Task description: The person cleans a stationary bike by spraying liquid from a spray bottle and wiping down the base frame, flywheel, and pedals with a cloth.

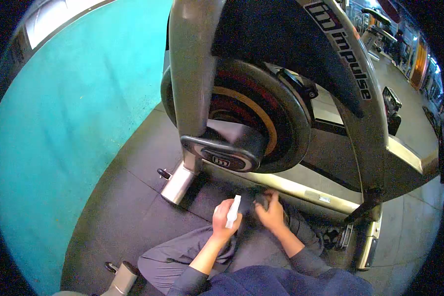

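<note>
teal wall down the whole left side, dark rubber floor below it. silver exercise bike towering over the middle, "impulse" lettered on its sloping frame. black flywheel with a copper-coloured ring behind the front fork, a dark hub cap over its centre. pale base rail running along the floor from the front foot toward the rear, a small black wheel just beside that foot. further gym machines far off at upper right (too small to make out). grey trouser legs folded on the floor in front of the bike, dark blue sleeves at the bottom edge. pedal low on the right, near the right knee. left hand closed around a small white spray bottle, bottle upright, nozzle end up, held just in front of the base rail. right hand curled on a dark cloth, pressed against the floor close to the rail, just beside the bottle; hard to tell how much of the cloth sits inside the fingers.
</note>
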Demonstrator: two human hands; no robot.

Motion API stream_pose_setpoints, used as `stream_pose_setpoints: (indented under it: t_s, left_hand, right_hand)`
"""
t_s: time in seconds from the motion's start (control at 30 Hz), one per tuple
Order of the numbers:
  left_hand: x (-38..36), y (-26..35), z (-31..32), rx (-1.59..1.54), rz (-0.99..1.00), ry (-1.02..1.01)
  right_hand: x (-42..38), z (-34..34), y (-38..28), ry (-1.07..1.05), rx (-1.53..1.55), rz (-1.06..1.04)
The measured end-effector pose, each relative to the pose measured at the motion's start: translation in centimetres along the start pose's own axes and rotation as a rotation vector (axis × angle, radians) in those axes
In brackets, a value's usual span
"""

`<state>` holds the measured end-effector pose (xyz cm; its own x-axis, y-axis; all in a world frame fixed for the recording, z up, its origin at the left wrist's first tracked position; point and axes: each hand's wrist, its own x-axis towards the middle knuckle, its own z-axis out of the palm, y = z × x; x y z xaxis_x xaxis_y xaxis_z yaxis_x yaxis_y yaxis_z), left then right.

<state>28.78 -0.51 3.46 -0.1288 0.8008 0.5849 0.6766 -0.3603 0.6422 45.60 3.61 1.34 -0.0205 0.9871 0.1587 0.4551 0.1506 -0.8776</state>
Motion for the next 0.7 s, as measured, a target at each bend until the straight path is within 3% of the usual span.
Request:
stream_pose_setpoints:
  t_s: [0.07,0.17,0.37,0.5,0.7]
  left_hand:
    - [1.8,1.6,-1.0,-0.048,0.018,-0.007]
    - [4.8,5.2,-2.9,-0.045,0.053,0.022]
    - [9.8,11.6,-6.5,-0.171,0.064,0.028]
    - [11.1,11.9,-6.3,-0.142,0.133,0.077]
    - [11.7,11.3,-5.0,-0.332,0.021,0.139]
  right_hand:
    - [-0.6,-0.1,-1.5,-0.073,-0.184,-0.217]
    - [-0.6,-0.1,-1.4,-0.124,-0.298,-0.306]
    - [-0.3,-0.3,-2.0,-0.129,-0.304,-0.301]
    - [-0.2,-0.3,-2.0,-0.119,-0.3,-0.322]
    - [-0.2,-0.3,-1.8,-0.133,-0.33,-0.313]
